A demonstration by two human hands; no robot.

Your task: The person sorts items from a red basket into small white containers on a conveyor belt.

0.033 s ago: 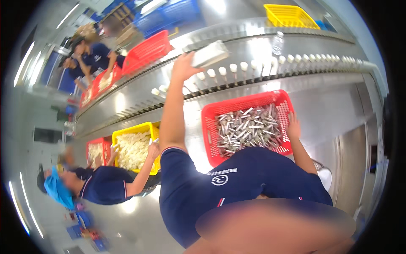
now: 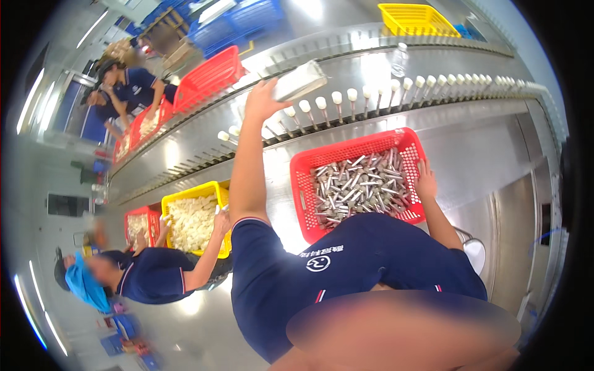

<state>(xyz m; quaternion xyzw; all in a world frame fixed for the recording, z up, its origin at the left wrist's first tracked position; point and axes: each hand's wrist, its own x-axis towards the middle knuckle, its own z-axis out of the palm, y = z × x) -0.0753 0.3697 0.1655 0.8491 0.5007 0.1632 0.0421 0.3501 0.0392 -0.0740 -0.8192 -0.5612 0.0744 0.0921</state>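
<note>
My left arm reaches forward over the metal line, and my left hand [image 2: 262,101] is closed round the near-left end of a white, box-like package [image 2: 301,81]. What the package contains cannot be made out. Below it stands a row of upright metal pins with white round tips [image 2: 337,99]. Close to my body is a red perforated plastic basket [image 2: 301,185], filled with small metal shank-like pieces [image 2: 359,185]. My right hand [image 2: 426,183] grips the basket's right side, its fingertips at the rim.
A clear plastic bottle [image 2: 400,60] stands beyond the pins. A yellow basket [image 2: 416,21] sits at the back, a red one [image 2: 213,77] at far left. To my left a co-worker [image 2: 151,272] handles a yellow basket [image 2: 226,201] of pale pieces. More people [image 2: 139,89] work across the line.
The whole view has shifted slightly. My left hand still grasps the package, and my right hand stays at the red basket's side.
</note>
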